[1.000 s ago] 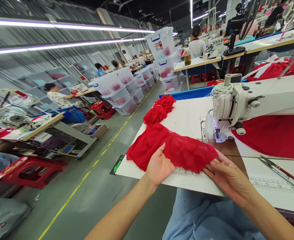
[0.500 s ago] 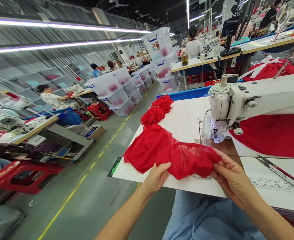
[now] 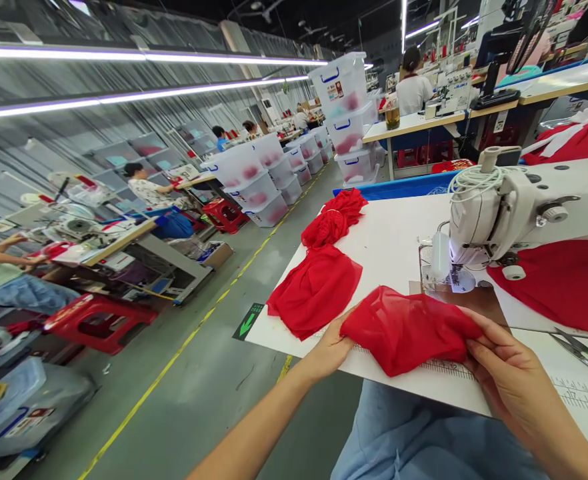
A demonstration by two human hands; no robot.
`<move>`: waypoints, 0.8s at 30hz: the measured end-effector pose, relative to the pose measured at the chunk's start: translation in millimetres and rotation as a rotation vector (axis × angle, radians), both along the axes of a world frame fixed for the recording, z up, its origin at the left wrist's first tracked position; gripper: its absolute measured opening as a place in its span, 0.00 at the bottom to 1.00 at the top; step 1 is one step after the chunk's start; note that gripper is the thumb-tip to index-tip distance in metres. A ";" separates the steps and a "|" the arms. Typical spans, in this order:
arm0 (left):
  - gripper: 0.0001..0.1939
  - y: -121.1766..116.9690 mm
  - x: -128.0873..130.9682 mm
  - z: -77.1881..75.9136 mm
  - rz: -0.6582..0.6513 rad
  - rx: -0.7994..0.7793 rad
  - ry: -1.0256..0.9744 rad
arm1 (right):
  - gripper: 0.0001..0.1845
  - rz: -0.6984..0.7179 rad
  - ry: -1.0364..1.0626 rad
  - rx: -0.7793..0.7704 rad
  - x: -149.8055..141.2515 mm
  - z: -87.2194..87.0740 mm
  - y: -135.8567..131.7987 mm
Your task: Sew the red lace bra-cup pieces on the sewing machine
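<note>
Because the red chiffon-like fabric piece point(image 3: 409, 327) looks thin and slack, it probably calls for a light, even pull between both hands, enough to ease out the folds without stretching the weave. Keeping its edges in plain sight, and its loose lower corner from doubling under, would likely help too. The piece lies just above the front edge of the white sewing tabletop point(image 3: 394, 227), over the printed ruler point(image 3: 449, 367), nearer the person than the sewing machine's head point(image 3: 479, 220) and just right of a crumpled red cloth point(image 3: 317, 287).

The hands are apart, one at each end. The right hand point(image 3: 511, 363) pinches the right end, its thumb in front and its fingers behind. The left hand point(image 3: 330, 348) reaches under the left end; with its fingertips hidden, whether they close on the fabric cannot be told. Both forearms slant inward from below.
</note>
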State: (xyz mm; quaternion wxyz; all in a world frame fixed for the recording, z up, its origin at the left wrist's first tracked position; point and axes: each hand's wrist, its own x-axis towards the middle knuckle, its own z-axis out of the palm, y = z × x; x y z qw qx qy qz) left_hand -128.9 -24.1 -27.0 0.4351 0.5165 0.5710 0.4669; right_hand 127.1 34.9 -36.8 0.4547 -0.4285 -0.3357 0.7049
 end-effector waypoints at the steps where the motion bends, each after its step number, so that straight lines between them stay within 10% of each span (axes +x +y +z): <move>1: 0.12 0.3 -1.0 -0.2 -0.022 0.010 0.008 | 0.33 0.007 -0.009 0.013 -0.2 0.3 0.2; 4: 0.14 1.9 -6.8 -1.5 -0.082 0.091 0.124 | 0.35 0.027 -0.041 0.049 -0.9 2.7 -0.3; 10: 0.14 9.4 0.5 16.2 0.222 0.359 0.409 | 0.32 0.222 -0.170 0.303 -5.1 -0.6 -3.7; 17: 0.15 40.2 27.8 42.2 -0.517 0.208 0.333 | 0.24 0.344 -0.307 0.619 -10.8 6.5 -6.2; 24: 0.12 54.6 31.0 38.2 -0.355 0.105 0.148 | 0.28 0.248 -0.359 0.607 8.5 5.9 6.1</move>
